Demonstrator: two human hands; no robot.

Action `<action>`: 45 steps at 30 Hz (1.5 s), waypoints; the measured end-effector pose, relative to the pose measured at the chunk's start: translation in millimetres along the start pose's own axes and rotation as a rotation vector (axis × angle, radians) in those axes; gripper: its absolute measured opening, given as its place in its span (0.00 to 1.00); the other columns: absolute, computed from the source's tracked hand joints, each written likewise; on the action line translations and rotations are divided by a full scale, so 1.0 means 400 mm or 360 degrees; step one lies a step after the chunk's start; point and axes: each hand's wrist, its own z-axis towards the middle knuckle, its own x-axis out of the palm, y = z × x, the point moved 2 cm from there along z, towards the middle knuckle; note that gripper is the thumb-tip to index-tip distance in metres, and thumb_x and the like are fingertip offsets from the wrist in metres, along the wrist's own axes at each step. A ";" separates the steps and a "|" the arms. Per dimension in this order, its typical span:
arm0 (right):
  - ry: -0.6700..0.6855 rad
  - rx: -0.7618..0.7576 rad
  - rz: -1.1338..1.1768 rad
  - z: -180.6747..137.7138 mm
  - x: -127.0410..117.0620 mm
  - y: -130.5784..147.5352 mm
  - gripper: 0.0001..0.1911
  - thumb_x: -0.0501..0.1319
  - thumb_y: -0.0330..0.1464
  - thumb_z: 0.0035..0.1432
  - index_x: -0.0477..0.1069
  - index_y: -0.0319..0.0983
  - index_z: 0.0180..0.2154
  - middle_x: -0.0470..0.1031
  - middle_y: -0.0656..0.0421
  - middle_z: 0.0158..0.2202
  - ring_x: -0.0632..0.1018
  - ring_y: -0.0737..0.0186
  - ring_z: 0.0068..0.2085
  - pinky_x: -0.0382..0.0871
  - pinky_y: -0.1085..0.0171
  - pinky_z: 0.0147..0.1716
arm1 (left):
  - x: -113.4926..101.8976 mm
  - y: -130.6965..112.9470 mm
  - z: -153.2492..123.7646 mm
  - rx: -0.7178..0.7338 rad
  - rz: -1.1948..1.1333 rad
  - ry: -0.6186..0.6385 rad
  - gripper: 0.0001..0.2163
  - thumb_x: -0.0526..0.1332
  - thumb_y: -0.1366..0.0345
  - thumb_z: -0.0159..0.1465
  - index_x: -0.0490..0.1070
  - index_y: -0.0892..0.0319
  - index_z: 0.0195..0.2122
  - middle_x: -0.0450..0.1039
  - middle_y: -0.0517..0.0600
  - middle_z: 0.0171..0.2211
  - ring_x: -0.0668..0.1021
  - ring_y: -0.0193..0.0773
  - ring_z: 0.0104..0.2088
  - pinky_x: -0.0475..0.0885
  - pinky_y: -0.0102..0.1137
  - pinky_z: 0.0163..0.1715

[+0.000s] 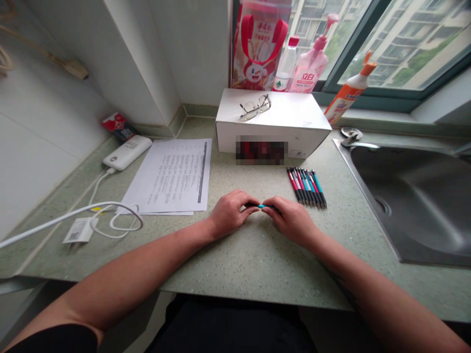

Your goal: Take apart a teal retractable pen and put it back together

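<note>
Between my two hands lies a teal and black pen (261,206), held level above the countertop. My left hand (231,211) pinches its dark end with thumb and fingers. My right hand (290,216) is closed round the other end, so only a short teal stretch shows in the middle. Just beyond my right hand, a row of several pens (306,187) in red, white and teal with black grips lies side by side on the speckled green countertop (235,264).
A white box (270,110) with glasses (255,107) on top stands behind. Printed sheets (172,171), a white power bank (127,152), a charger (81,229) and its cable are at left. To the right is a steel sink (415,196). Bottles (309,68) line the window.
</note>
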 end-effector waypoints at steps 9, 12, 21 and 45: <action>-0.0014 0.0019 0.0027 0.003 -0.006 0.000 0.13 0.58 0.42 0.67 0.72 0.41 0.44 0.79 0.55 0.37 0.79 0.59 0.37 0.68 0.62 0.35 | -0.001 -0.001 0.000 -0.0011 0.0021 0.0012 0.04 0.64 0.66 0.66 0.76 0.60 0.39 0.79 0.50 0.35 0.77 0.37 0.36 0.72 0.33 0.40; -0.0025 -0.0008 0.0052 0.002 -0.004 -0.001 0.12 0.57 0.41 0.67 0.72 0.40 0.41 0.79 0.55 0.37 0.79 0.59 0.36 0.68 0.61 0.35 | 0.002 0.000 -0.001 0.0000 0.0016 -0.0003 0.04 0.65 0.65 0.65 0.76 0.60 0.39 0.79 0.49 0.34 0.77 0.37 0.36 0.72 0.33 0.39; 0.0030 0.0041 -0.0003 0.002 0.000 -0.002 0.11 0.58 0.40 0.66 0.72 0.41 0.44 0.80 0.55 0.39 0.80 0.58 0.38 0.69 0.62 0.35 | 0.006 0.001 0.001 -0.0010 0.0017 -0.0011 0.04 0.65 0.67 0.65 0.76 0.60 0.39 0.79 0.50 0.34 0.77 0.38 0.36 0.72 0.33 0.39; 0.0107 0.0023 -0.0030 0.006 0.006 -0.001 0.15 0.51 0.38 0.71 0.73 0.40 0.39 0.78 0.55 0.35 0.77 0.60 0.35 0.67 0.63 0.33 | 0.005 0.004 0.000 -0.0013 0.0030 -0.0006 0.05 0.63 0.64 0.66 0.77 0.59 0.39 0.79 0.50 0.34 0.78 0.38 0.36 0.74 0.34 0.40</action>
